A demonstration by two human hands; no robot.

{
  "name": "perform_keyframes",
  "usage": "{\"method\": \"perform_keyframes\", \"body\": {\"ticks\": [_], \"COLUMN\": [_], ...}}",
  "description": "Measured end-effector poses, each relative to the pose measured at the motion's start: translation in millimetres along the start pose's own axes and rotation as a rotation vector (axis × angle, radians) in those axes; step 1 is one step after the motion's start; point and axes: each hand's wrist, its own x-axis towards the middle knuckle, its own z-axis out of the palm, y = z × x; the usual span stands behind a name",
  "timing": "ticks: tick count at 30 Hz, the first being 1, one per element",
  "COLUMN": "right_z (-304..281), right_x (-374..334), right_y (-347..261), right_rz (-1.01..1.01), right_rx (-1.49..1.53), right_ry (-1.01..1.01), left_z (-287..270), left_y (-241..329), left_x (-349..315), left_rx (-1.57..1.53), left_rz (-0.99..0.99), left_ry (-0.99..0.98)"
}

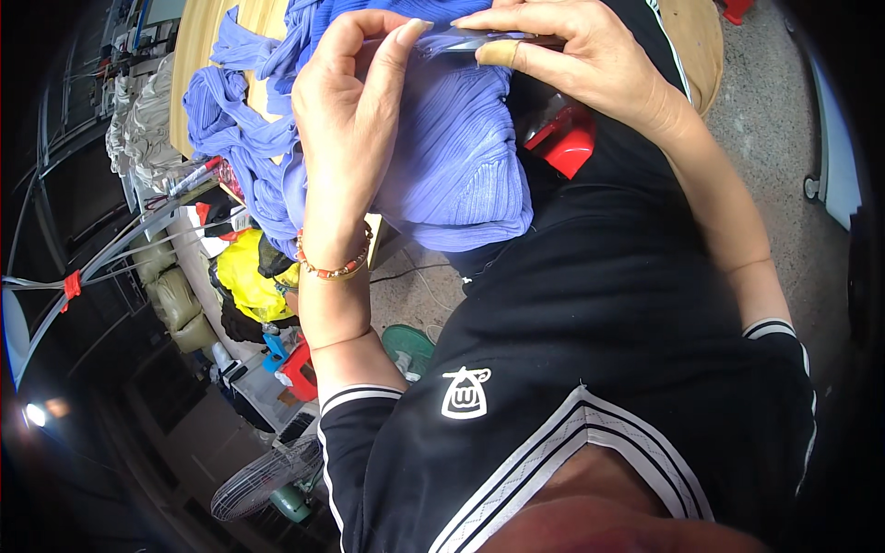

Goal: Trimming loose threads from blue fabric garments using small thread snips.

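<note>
Both hands were up at the top edge of the blue ribbed garment (461,157), which was bunched against the person's chest above the black shirt (590,350). Left hand (355,101) was curled, thumb and forefinger pinching a fold of the blue fabric at its upper edge; a beaded bracelet (334,267) sat on that wrist. Right hand (562,55) was closed around a small metal tool (470,39), looked like snips or a thread cutter but I couldn't tell which, its tip touching the fabric right beside the left thumb. One right finger had a tan bandage (502,52) wrapped on it.

A red object (564,138) showed just right of the garment, partly hidden under the right wrist; couldn't tell what it was. More of the same blue fabric (235,120) lay heaped to the left of the garment on a wooden table (207,37). Below-left of the garment: a yellow bag (244,276), clutter on the floor, and a fan (263,479) lower down. Bare concrete floor (784,120) was right of the garment.
</note>
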Motion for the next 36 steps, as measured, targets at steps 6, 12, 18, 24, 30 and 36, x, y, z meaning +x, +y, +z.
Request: {"method": "perform_keyframes", "body": {"ticks": [6, 12, 18, 24, 30, 36], "right_z": [3, 4, 6, -6, -23, -8], "right_x": [-2, 13, -1, -23, -32, -25], "right_y": [5, -18, 2, 13, -12, -2], "right_rz": [0.062, 0.595, 0.085, 0.255, 1.142, 1.221], "right_rx": [-0.101, -0.171, -0.03, 0.277, 0.342, 0.233], "right_ry": [-0.055, -0.248, -0.076, 0.029, 0.041, -0.073], "left_z": [1, 0, 0, 2, -8, -20], "left_y": [-4, -5, -6, -6, 1, 0], "left_x": [1, -2, -1, 2, -18, -32], "left_rx": [-0.14, -0.093, -0.114, 0.045, 0.272, 0.379], "left_rz": [0.043, 0.042, 0.046, 0.207, 0.187, 0.123], "left_ry": [-0.007, 0.003, -0.019, 0.103, 0.122, 0.104]}}
